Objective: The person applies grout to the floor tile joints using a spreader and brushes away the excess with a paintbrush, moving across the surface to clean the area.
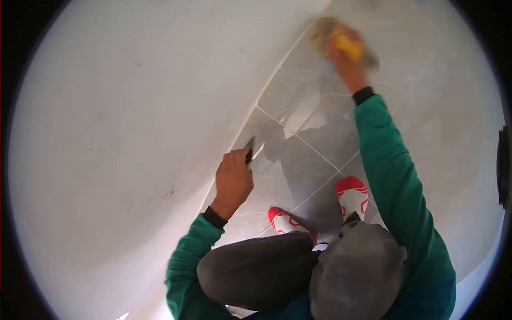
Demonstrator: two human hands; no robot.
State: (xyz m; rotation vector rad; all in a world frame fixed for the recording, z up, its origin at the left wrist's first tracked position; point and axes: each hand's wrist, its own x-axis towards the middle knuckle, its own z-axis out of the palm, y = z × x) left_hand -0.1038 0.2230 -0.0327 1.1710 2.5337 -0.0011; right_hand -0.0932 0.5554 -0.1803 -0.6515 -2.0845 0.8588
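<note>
My left hand (234, 178) is closed around a small black-handled blade (250, 143), held beside the foot of the white wall with its tip pointing away from me. Farther out, my right arm is stretched over the grey floor tiles (314, 144). Motion blurs my right hand (346, 50), whose fingers grip a yellow and brownish block (322, 34). Its yellow part lies under my fingers and brownish ends stick out on both sides, close to the floor; I cannot tell whether it is a brush or a sponge.
A white wall (122, 128) with small marks and scuffs fills the left side. Pale joint lines run between the tiles, and my shadow falls across them. My feet in red and white socks (352, 194) rest on the floor below my bent knees. A dark object (503, 168) shows at the right edge.
</note>
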